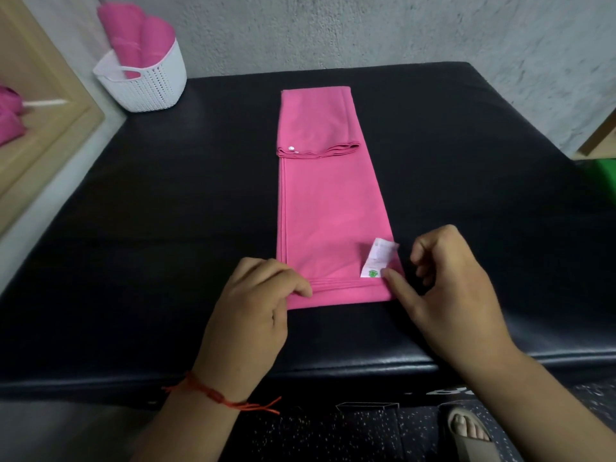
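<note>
A pink towel (328, 208) lies as a long narrow strip on the black padded table (150, 211), its far end folded back over itself. A white label (378, 258) sticks up near the towel's near right corner. My left hand (253, 308) pinches the near left corner of the towel with curled fingers. My right hand (446, 288) is at the near right corner, thumb pressing the hem just below the label, the other fingers curled above the table.
A white perforated basket (146, 78) holding two rolled pink towels (136, 38) stands at the table's far left corner. A wooden shelf (43, 105) with more pink cloth is at the left. A grey wall rises behind. A sandalled foot (466, 428) shows below.
</note>
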A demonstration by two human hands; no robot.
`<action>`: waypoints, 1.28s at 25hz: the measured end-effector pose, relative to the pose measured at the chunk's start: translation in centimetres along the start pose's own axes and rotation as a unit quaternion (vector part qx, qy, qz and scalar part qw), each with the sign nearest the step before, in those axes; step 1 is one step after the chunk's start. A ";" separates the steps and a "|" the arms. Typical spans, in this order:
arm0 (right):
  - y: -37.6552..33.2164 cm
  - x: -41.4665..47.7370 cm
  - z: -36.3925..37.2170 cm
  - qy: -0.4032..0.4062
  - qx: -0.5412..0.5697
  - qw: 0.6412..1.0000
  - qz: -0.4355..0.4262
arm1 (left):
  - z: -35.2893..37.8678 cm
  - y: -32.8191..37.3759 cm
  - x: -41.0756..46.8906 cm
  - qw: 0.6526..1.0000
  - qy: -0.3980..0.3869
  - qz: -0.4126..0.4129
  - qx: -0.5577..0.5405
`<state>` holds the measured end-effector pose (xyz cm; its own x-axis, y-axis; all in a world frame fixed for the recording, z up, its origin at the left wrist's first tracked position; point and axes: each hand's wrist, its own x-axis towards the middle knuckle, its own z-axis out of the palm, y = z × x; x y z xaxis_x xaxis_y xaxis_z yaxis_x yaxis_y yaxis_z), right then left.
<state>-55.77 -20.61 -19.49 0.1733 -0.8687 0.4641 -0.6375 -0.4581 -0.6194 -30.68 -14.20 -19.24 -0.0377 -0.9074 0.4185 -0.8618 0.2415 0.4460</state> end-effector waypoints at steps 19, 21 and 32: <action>1.3 0.7 -0.9 -0.188 0.000 0.975 -0.119 | -0.6 -0.2 -0.3 0.997 -0.011 -0.068 -0.027; 1.3 0.7 -1.0 -0.185 -0.001 0.976 -0.113 | -0.4 -0.3 -0.2 0.995 0.006 -0.095 -0.029; 0.1 1.0 -1.6 -0.184 0.082 0.979 -0.007 | 0.2 0.1 0.2 0.981 0.040 -0.160 -0.104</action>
<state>-56.86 -21.25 -18.07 0.4592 -0.8575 0.2320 -0.5086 -0.4680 -0.7227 -30.88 -14.38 -19.23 0.2645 -0.9205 0.2876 -0.7015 0.0209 0.7123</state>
